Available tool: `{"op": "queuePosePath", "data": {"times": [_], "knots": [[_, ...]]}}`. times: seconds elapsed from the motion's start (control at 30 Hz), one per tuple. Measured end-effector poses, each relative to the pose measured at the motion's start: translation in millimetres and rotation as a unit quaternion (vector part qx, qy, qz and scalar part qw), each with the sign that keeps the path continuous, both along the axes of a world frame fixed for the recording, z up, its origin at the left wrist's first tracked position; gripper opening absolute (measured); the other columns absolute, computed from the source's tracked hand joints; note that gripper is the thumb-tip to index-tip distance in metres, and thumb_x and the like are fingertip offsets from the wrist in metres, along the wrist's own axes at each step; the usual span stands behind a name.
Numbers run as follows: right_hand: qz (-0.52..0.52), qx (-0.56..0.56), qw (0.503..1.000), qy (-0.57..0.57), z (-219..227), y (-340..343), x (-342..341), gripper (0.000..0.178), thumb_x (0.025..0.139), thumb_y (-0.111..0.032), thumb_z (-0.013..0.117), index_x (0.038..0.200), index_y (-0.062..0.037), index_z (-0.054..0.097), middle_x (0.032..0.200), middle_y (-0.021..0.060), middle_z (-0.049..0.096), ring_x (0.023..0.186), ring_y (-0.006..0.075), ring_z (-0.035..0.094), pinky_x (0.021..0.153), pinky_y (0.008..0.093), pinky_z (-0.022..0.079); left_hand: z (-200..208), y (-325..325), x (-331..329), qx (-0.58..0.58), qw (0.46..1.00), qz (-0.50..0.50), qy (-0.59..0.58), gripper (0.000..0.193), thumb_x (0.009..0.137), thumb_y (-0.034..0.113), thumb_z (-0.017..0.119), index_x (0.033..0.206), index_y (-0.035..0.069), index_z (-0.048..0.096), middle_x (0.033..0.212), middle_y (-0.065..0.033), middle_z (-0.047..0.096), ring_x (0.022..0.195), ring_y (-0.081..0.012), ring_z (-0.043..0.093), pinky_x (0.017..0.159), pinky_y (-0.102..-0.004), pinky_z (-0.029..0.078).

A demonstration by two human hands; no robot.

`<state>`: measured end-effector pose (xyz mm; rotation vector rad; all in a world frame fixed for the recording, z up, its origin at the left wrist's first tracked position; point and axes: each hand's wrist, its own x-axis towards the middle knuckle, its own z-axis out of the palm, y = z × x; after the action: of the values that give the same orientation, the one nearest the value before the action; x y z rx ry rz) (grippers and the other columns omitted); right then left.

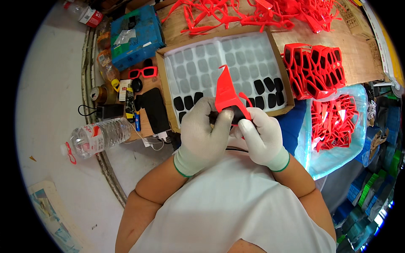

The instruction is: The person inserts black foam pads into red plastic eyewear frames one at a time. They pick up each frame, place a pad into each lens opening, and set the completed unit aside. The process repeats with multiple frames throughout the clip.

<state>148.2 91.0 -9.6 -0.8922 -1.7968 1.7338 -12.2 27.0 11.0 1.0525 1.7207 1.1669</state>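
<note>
Both my hands wear white knit gloves with green cuffs and meet in front of my chest. Between them is a red sunglasses frame (227,90), tilted, with one wide temple pointing up and away. My left hand (202,133) grips its left part, the thumb pressed near a dark lens (237,114). My right hand (262,137) pinches the other side, thumb and fingers closed round the rim. The gloves cover much of the front. Just beyond lies a shallow cardboard box (289,90) with rows of dark lenses (259,87) under and beside white sheeting.
Stacked red sunglasses (314,69) stand right of the box, above a blue-lined bag (358,126) of red frames. More loose red frames (211,14) lie at the back. On the left are a blue box (137,38), a black phone (155,110) and a plastic bottle (99,137).
</note>
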Motion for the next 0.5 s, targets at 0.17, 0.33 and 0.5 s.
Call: {"op": "queuePosePath", "data": {"times": [0.17, 0.33, 0.5], "knots": [[0.011, 0.019, 1.0, 0.009, 2.9, 2.0, 1.0, 0.021, 0.098, -0.005, 0.051, 0.113, 0.0043, 0.062, 0.078, 0.0065, 0.068, 0.072, 0.0126, 0.067, 0.071, 0.0263, 0.053, -8.9, -1.2, -7.8, 0.074, 0.984, -0.02, -0.163, 0.015, 0.095, 0.006, 0.06, 0.105, -0.004, 0.063, 0.094, -0.008, 0.07, 0.083, -0.0107, 0.066, 0.073, -0.0274, 0.054], [0.065, -0.033, 0.997, 0.033, -0.2, 4.8, 4.9, 0.026, 0.097, -0.007, 0.051, 0.117, 0.0041, 0.064, 0.078, 0.0058, 0.069, 0.073, 0.0128, 0.067, 0.072, 0.0257, 0.052, -12.1, -10.0, -22.3, 0.047, 0.979, -0.074, -0.182, 0.018, 0.093, 0.005, 0.061, 0.108, -0.003, 0.064, 0.094, -0.0069, 0.07, 0.084, -0.0098, 0.065, 0.076, -0.0281, 0.053], [0.121, -0.046, 0.99, 0.052, -9.1, 6.6, 10.2, 0.025, 0.097, -0.008, 0.051, 0.115, 0.0025, 0.064, 0.078, 0.0053, 0.069, 0.073, 0.0147, 0.067, 0.073, 0.0264, 0.053, -18.7, -13.6, -31.4, 0.044, 0.969, -0.114, -0.215, 0.015, 0.092, 0.006, 0.063, 0.103, -0.004, 0.065, 0.087, -0.0068, 0.067, 0.075, -0.0096, 0.06, 0.066, -0.0261, 0.05]]}}
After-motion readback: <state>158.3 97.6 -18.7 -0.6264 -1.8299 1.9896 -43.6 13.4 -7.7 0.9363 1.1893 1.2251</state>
